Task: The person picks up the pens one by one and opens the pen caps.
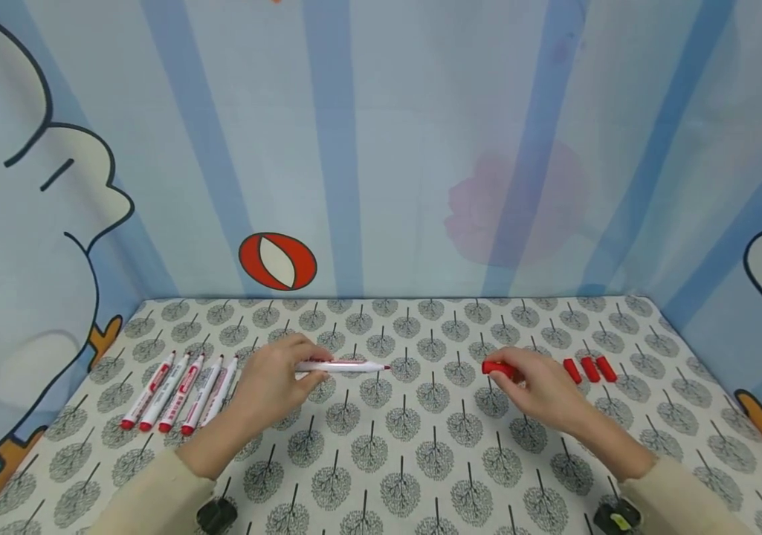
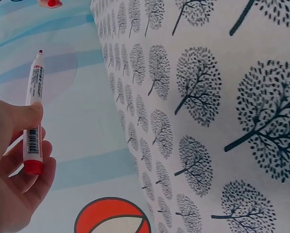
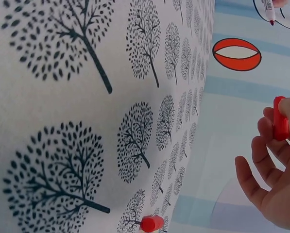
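Note:
My left hand (image 1: 280, 375) pinches a white marker (image 1: 347, 366) with a red end, held level above the table. Its bare red tip points right, toward the other hand. In the left wrist view the marker (image 2: 35, 92) shows printing and a barcode, with thumb and fingers around its barrel. Between the thumb and fingers of my right hand (image 1: 541, 386) is a red marker cap (image 1: 497, 368). A wide gap separates the cap from the marker's tip. The right wrist view shows the same cap (image 3: 281, 119) pinched near the fingertips.
Several white markers (image 1: 176, 394) lie side by side on the left of the tree-patterned tablecloth (image 1: 401, 461), red ends toward me. Three red caps (image 1: 589, 369) lie in a row beyond my right hand. A printed curtain (image 1: 394, 148) stands behind the table.

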Demonstrator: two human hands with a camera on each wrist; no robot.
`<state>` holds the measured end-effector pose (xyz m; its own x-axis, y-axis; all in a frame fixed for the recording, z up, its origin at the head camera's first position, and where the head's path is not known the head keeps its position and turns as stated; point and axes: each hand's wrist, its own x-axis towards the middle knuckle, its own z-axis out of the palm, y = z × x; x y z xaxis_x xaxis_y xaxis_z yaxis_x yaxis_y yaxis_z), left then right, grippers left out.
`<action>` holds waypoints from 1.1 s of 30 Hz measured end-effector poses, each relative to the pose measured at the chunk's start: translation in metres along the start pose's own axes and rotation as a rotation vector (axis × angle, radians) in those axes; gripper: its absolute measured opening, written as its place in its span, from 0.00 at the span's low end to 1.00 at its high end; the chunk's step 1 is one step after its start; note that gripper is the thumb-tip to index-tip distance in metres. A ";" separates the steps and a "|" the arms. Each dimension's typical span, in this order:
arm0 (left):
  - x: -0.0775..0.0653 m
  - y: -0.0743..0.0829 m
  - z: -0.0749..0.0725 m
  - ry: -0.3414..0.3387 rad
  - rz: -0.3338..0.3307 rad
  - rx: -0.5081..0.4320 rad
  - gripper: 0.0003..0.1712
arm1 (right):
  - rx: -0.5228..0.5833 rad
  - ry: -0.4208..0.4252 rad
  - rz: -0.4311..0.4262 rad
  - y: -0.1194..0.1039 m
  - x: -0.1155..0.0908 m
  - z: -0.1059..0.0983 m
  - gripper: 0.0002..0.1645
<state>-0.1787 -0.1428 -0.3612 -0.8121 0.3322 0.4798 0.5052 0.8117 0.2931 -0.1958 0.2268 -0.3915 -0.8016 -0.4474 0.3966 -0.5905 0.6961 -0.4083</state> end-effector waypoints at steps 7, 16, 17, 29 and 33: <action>-0.005 -0.009 0.005 -0.035 -0.104 0.037 0.12 | -0.039 0.007 0.003 -0.001 -0.002 -0.002 0.12; -0.007 -0.019 0.000 -0.107 -0.265 0.051 0.10 | -0.085 0.058 -0.057 0.001 -0.003 -0.005 0.11; -0.007 -0.020 0.000 -0.116 -0.281 0.053 0.10 | -0.086 0.066 -0.061 0.002 -0.003 -0.005 0.12; -0.013 -0.043 -0.005 -0.143 -0.331 0.108 0.08 | -0.069 0.039 -0.025 0.004 -0.005 -0.004 0.12; -0.014 -0.051 -0.009 -0.157 -0.372 0.101 0.09 | -0.069 0.041 -0.019 0.004 -0.007 -0.003 0.14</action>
<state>-0.1901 -0.1930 -0.3757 -0.9725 0.0700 0.2220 0.1438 0.9307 0.3363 -0.1926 0.2345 -0.3930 -0.7848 -0.4389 0.4375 -0.5970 0.7250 -0.3435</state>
